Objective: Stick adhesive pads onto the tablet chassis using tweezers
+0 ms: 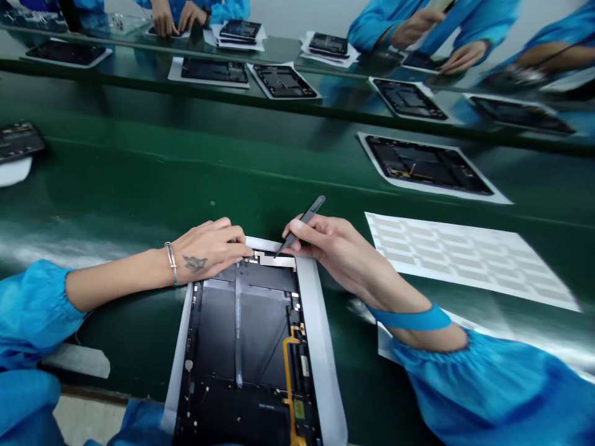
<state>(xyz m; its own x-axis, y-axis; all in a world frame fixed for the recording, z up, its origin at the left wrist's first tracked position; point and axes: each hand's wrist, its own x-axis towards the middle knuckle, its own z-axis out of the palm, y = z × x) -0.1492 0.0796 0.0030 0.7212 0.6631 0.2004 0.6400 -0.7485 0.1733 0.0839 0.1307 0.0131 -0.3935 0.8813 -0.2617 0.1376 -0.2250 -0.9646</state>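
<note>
An opened tablet chassis [251,347] with black internals and an orange flex cable lies on a white sheet [320,347] in front of me. My left hand [209,248] rests at the chassis's top left corner, fingers curled and pressed down on its edge. My right hand [330,248] pinches dark tweezers [302,223], whose tip touches the pale strip along the top edge of the chassis.
A white sheet of small labels [465,254] lies to the right on the green conveyor belt [139,179]. More opened tablets [427,164] sit on white sheets further along. Other people in blue sleeves [409,25] work at the far side.
</note>
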